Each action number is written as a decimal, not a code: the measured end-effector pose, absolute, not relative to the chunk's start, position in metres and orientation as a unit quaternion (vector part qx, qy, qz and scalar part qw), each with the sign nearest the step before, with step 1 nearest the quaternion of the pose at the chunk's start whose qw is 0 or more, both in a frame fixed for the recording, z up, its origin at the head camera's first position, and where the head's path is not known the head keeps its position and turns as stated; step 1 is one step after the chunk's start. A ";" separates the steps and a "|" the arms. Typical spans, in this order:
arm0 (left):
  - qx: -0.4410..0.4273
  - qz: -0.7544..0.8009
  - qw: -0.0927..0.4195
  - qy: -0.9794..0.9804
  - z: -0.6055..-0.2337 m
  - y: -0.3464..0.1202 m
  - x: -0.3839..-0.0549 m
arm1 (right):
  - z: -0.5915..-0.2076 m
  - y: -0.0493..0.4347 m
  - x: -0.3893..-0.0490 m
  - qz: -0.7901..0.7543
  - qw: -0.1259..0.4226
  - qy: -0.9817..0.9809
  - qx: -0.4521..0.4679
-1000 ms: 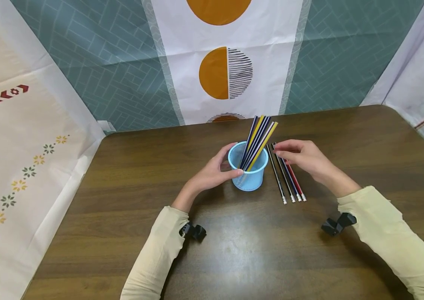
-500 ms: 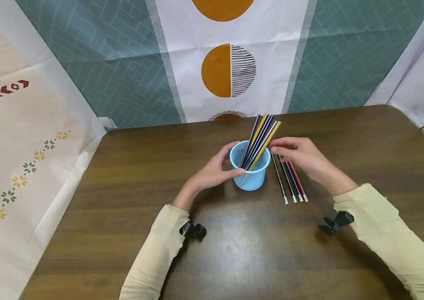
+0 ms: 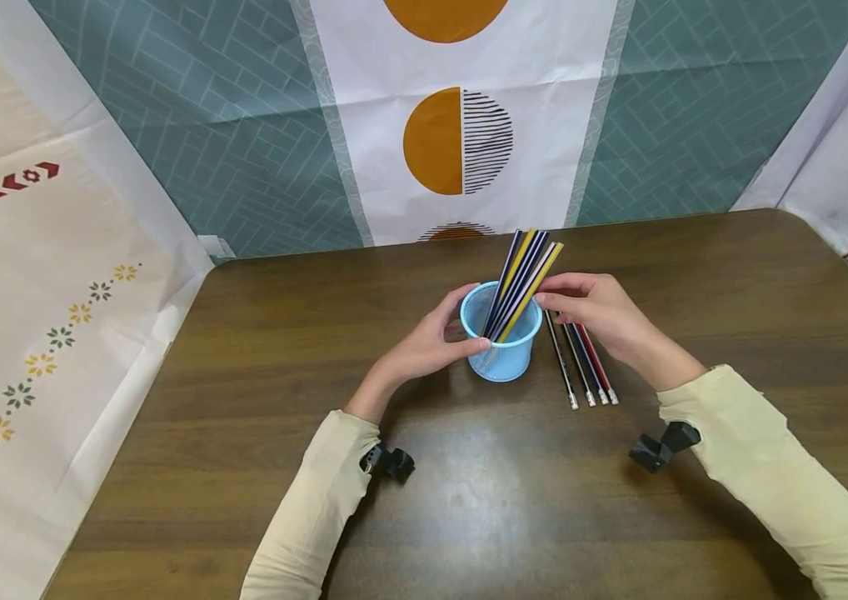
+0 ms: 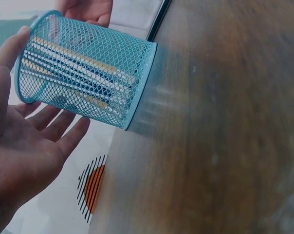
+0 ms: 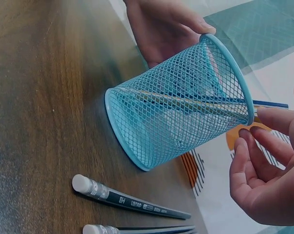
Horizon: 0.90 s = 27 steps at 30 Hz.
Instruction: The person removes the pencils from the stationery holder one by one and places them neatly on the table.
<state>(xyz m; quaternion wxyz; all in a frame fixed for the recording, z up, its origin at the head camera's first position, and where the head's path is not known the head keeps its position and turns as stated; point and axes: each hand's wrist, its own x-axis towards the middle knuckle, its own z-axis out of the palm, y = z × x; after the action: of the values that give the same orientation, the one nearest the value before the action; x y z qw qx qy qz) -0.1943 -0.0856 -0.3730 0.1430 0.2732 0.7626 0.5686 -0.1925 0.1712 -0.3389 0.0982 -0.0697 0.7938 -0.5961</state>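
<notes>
My left hand [image 3: 424, 346] holds a light blue mesh pencil cup [image 3: 501, 362] from its left, thumb at the near rim and fingers round the far side. The cup stands upright. Blue-black, white and yellow pencils [image 3: 517, 283] lean to the right in it, their upper ends above the rim. At the right rim is my right hand [image 3: 596, 312], thumb and fingertips close together; I cannot tell whether they pinch the rim. In the right wrist view the thumb [image 5: 283, 121] overlaps the pencils near the cup's opening. The right fingers partly cover the loose pencils below.
Several loose pencils [image 3: 581, 371], black, blue and red, lie side by side right of the cup, white erasers toward me. The brown wooden table [image 3: 469, 500] reaches a patterned cloth [image 3: 244, 167] at the back. Each wrist wears a small black camera [image 3: 664, 446].
My right hand has moved left from above the loose pencils to the cup's right rim. My left hand keeps its hold on the cup. The head view has shifted slightly.
</notes>
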 end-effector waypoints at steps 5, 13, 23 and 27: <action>0.274 0.568 0.142 0.763 -0.373 -0.085 -0.194 | -0.337 0.168 -0.192 -0.607 0.096 0.786 -0.062; 0.279 0.572 0.137 0.759 -0.373 -0.084 -0.194 | -0.337 0.167 -0.193 -0.618 0.086 0.780 -0.053; 0.280 0.567 0.134 0.763 -0.375 -0.085 -0.195 | -0.335 0.165 -0.193 -0.619 0.079 0.779 -0.060; 0.278 0.565 0.135 0.765 -0.375 -0.086 -0.195 | -0.336 0.164 -0.193 -0.616 0.074 0.782 -0.059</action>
<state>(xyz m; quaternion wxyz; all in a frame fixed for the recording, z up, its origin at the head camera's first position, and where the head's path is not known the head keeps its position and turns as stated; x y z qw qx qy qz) -0.1953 -0.0856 -0.3755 0.1350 0.2776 0.7654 0.5646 -0.1932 0.1638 -0.3357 0.0737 -0.0590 0.7820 -0.6161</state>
